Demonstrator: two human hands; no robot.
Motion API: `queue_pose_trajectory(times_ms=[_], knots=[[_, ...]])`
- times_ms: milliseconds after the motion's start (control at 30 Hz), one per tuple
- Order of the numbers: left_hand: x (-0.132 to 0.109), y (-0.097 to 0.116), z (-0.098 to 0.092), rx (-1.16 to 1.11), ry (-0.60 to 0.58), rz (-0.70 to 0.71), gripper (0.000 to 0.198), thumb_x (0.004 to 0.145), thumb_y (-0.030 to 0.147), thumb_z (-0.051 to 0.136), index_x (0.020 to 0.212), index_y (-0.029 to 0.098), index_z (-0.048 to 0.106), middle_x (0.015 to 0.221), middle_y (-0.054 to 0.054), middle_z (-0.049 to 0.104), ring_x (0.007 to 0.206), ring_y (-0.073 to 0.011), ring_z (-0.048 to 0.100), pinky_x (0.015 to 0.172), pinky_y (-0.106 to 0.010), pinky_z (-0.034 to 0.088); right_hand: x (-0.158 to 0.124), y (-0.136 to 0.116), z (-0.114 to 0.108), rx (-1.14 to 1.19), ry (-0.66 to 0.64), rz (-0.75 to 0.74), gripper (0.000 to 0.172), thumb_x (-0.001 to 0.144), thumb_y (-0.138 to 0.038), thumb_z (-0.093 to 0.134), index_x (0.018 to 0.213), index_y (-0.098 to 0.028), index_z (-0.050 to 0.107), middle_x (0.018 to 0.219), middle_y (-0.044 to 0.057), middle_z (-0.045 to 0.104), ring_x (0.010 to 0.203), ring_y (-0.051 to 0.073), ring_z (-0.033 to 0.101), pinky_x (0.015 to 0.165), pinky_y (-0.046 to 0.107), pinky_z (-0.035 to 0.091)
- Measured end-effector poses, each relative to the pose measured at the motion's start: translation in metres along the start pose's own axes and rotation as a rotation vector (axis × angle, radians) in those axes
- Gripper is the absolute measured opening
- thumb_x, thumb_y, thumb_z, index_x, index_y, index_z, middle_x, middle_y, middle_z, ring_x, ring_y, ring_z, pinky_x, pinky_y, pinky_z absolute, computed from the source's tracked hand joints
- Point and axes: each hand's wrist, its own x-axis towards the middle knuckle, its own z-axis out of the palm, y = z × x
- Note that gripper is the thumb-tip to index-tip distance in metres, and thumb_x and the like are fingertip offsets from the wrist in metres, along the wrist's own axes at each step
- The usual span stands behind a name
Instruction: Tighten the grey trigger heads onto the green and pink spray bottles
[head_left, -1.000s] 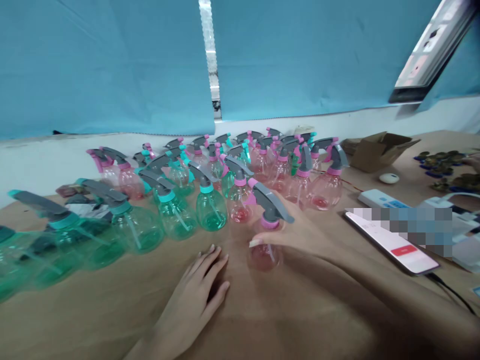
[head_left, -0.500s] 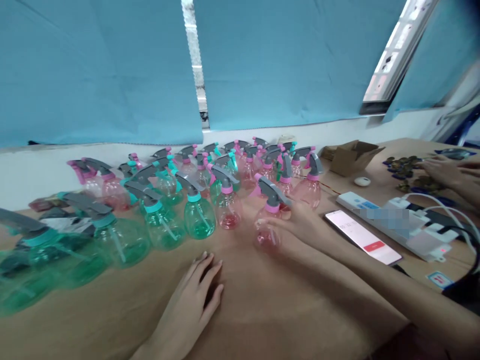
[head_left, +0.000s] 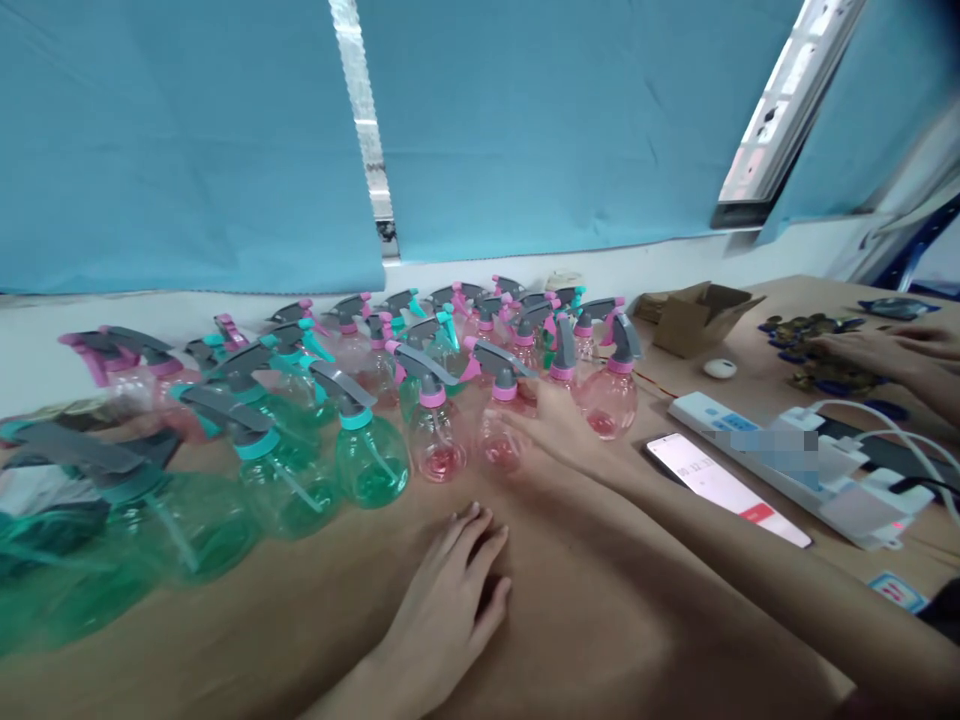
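Observation:
My right hand [head_left: 553, 428] is wrapped round the right side of a pink spray bottle [head_left: 501, 440] with a grey head. That bottle stands upright at the front of the group, beside another pink spray bottle [head_left: 438, 440] holding a little liquid. My left hand [head_left: 454, 590] lies palm down on the brown tabletop [head_left: 585, 610], fingers stretched out, holding nothing. To its upper left stands a green spray bottle [head_left: 369, 460] with a turquoise collar. More green bottles [head_left: 289, 485] run off to the left, and a pink one [head_left: 609, 400] stands behind my right hand.
A phone [head_left: 720, 485] and a white power strip [head_left: 795, 460] with cables lie at right. Behind them are a cardboard box [head_left: 701, 318] and a white round object [head_left: 720, 369]. Another person's hands [head_left: 862, 350] are over small brownish pieces [head_left: 802, 335].
My right hand has brought the pink bottle left and back, closer to the neighbouring pink bottle. The view has shifted, and my left hand appears further right, still flat.

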Motion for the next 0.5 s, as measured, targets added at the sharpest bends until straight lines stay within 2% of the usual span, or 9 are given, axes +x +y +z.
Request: queue_pose_trajectory(times_ms=[300, 500], knots=[[0.000, -0.004, 0.001, -0.004, -0.029, 0.008, 0.041, 0.088, 0.026, 0.049, 0.128, 0.017, 0.047, 0.134, -0.011, 0.049, 0.124, -0.0286, 0.043, 0.097, -0.049, 0.042, 0.008, 0.000, 0.006, 0.016, 0.031, -0.006, 0.036, 0.080, -0.033, 0.059, 0.108, -0.011, 0.056, 0.108, 0.014, 0.066, 0.100, 0.027, 0.062, 0.084, 0.039, 0.045], [0.007, -0.007, 0.003, -0.005, -0.047, 0.003, 0.043, 0.090, 0.027, 0.047, 0.132, 0.018, 0.042, 0.137, -0.010, 0.046, 0.126, -0.0274, 0.041, 0.100, -0.048, 0.040, 0.008, 0.002, 0.011, 0.034, 0.052, 0.006, 0.048, 0.080, -0.036, 0.058, 0.119, -0.009, 0.050, 0.116, 0.017, 0.062, 0.108, 0.028, 0.058, 0.089, 0.042, 0.044]])
